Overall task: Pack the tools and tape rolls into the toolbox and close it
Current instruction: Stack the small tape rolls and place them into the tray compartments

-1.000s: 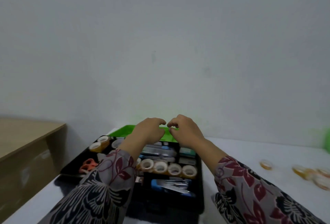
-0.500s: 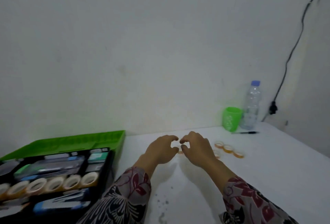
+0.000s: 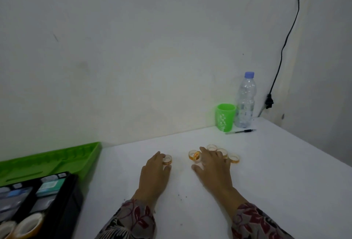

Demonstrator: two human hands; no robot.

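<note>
The toolbox sits at the lower left, with a black tray (image 3: 62,200) holding tools and its green lid (image 3: 47,160) open behind. Two tape rolls (image 3: 28,226) lie in the tray's near corner. Several small amber tape rolls lie loose on the white table (image 3: 276,181). My left hand (image 3: 155,174) pinches one lone roll (image 3: 168,159) between fingers and thumb. My right hand (image 3: 214,168) lies with spread fingers over a cluster: one roll (image 3: 194,156) by the index finger, others (image 3: 233,158) beyond the fingertips. I cannot see it grip any.
A green cup (image 3: 225,117) and a clear water bottle (image 3: 245,99) stand at the back right against the wall, with a pen (image 3: 241,131) lying in front. A black cable (image 3: 285,39) runs down the wall corner. The table's right edge slants down at the right.
The view swung right, away from the toolbox. Both hands left the toolbox, crossed to the loose rolls and came down on them; the left now pinches one.
</note>
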